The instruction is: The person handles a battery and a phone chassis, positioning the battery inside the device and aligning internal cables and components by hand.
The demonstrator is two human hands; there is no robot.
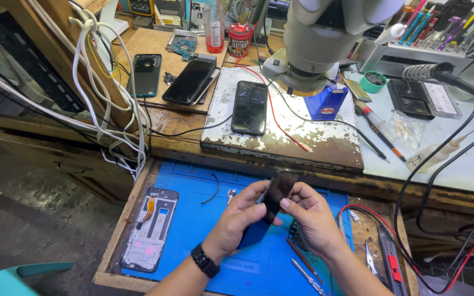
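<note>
Head view, looking down at my bench. My left hand and right hand meet over the blue mat, both gripping one dark strip, a flat, narrow part held tilted betw. them. Left thumb and fingers pinch its lower half; right thumb and fingers pinch near the top. The upper end looks blurred, so I can't tell exactly what the part is. A black watch sits on my left wrist.

On the mat, well left of my hands, lies an opened phone frame, insides up, w/ an orange flex at its top. A short black wire and a small metal bit lie just above my left hand. Tweezers rest on the mat below my right hand; a cutter w/ a red slider lies right of the mat, next to red and black leads.

Behind the mat, a worn white plate carries a black phone, face up, under the microscope head. A blue block stands beside it. Further back left, on a wood board, are a dark green phone and another black phone. White cables hang at left. At right, a soldering iron rests w/ its black cord trailing down.
</note>
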